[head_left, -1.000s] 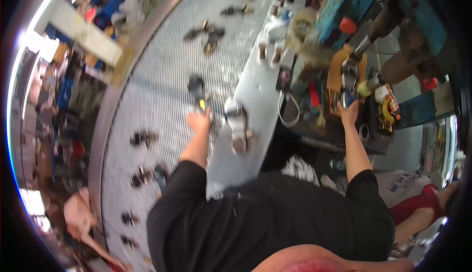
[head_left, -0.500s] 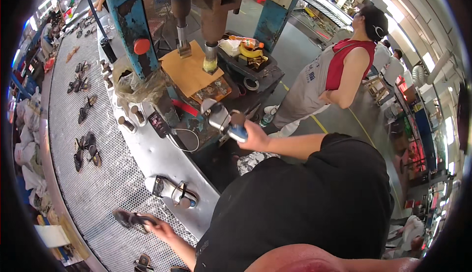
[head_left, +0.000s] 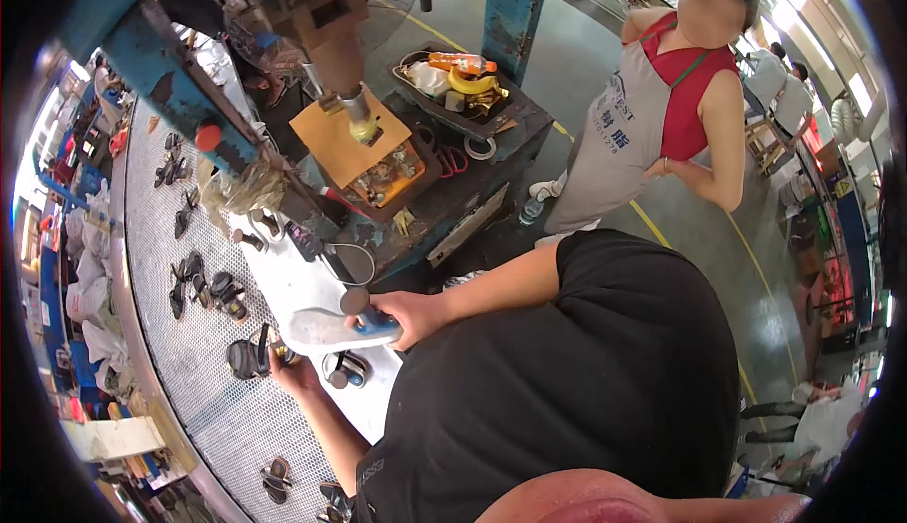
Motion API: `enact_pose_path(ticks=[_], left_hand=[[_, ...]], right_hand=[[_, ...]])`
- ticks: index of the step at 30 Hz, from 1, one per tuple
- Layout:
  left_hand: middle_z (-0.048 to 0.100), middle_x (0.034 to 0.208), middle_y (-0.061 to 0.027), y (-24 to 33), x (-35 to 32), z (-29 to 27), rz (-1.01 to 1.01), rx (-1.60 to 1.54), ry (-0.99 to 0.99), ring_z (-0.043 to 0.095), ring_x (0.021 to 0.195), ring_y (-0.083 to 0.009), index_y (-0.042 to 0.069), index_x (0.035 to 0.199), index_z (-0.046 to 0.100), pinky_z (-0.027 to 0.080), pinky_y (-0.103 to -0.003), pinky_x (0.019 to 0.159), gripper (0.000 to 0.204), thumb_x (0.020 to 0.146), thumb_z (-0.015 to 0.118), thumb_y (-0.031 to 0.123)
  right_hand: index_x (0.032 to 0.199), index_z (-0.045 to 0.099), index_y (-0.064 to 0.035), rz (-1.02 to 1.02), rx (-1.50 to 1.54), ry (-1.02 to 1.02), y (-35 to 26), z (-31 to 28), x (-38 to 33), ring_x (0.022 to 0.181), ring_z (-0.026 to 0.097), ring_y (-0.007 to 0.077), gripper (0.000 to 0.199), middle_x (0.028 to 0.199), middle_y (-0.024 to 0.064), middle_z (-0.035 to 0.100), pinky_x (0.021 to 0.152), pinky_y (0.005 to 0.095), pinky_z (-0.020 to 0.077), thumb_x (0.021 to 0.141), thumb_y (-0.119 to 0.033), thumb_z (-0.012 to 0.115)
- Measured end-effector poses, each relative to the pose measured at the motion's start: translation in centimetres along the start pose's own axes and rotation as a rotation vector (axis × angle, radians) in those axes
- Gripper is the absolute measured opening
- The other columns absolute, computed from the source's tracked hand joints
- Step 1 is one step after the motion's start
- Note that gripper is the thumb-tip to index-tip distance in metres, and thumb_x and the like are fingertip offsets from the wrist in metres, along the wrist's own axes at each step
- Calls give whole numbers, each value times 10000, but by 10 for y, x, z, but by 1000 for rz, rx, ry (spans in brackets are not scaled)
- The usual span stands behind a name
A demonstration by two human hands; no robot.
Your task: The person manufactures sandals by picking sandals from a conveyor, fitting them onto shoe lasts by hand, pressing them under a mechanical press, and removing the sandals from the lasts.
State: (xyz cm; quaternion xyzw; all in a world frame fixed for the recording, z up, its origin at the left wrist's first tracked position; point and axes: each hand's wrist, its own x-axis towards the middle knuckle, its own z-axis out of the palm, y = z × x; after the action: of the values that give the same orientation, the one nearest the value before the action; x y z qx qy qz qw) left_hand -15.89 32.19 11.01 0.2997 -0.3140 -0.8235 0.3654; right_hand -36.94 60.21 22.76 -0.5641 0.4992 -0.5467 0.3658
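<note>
Right hand [head_left: 416, 315] clenched round the heel end of a shoe last [head_left: 326, 331], which is held tilted in front of the shirt; the form is foot-shaped, pale grey, smooth and matt, its rounded toe pointing away to the left of the grip, with a blue section under the fingers and a brown round disc [head_left: 354, 300] at the upper edge beside the fingertips. Left hand [head_left: 296, 377] grasping the near end of a dark sandal [head_left: 248, 358]; straps loop above the sole, a small yellowish patch shows next to the fingers; contact between sandal and mesh cannot be told. Between the two grips, a second last [head_left: 351, 370] with a dark strap across it and a similar brown disc, partly hidden by the first. Below the grips: smooth, bright metal shelf [head_left: 283, 287], bordering a perforated grey mesh surface [head_left: 217, 419] under the left hand. Beyond the right grip: flat tan sheet [head_left: 321, 140] under the machine head, crumpled translucent plastic [head_left: 241, 188], chipped blue-painted column [head_left: 151, 88]
</note>
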Motion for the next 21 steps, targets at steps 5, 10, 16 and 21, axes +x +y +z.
enact_pose_path(ticks=[5,10,16,21], left_hand=[[590,1059,-116,-66,-56,142,-201,153,-167,575,991,-264,8,1237,517,459,-413,860,514,902,540,397],[527,722,6,-118,-79,240,-376,603,-535,542,653,-94,50,1308,442,455,-253,526,467,945,597,301],[470,649,36,-89,-67,223,-241,649,-361,415,533,-35,52,1333,495,346,-191,453,411,974,549,245],[485,623,50,-113,-100,167,-269,826,-255,421,534,-27,57,1210,608,337,-206,455,306,929,611,178]], right_hand=[[1238,514,-58,124,-144,46,10,-31,-13,1088,536,273,670,1167,139,549,949,368,406,653,-261,768],[1176,486,-9,82,-477,529,39,-83,-32,932,592,371,664,1056,197,573,813,423,486,642,-228,814],[1156,479,20,128,-902,650,138,-190,13,982,558,415,613,1076,230,553,843,449,468,656,-171,778],[1179,480,11,196,-1003,660,165,-203,35,1067,526,414,624,1135,221,544,918,454,435,668,-198,771]])
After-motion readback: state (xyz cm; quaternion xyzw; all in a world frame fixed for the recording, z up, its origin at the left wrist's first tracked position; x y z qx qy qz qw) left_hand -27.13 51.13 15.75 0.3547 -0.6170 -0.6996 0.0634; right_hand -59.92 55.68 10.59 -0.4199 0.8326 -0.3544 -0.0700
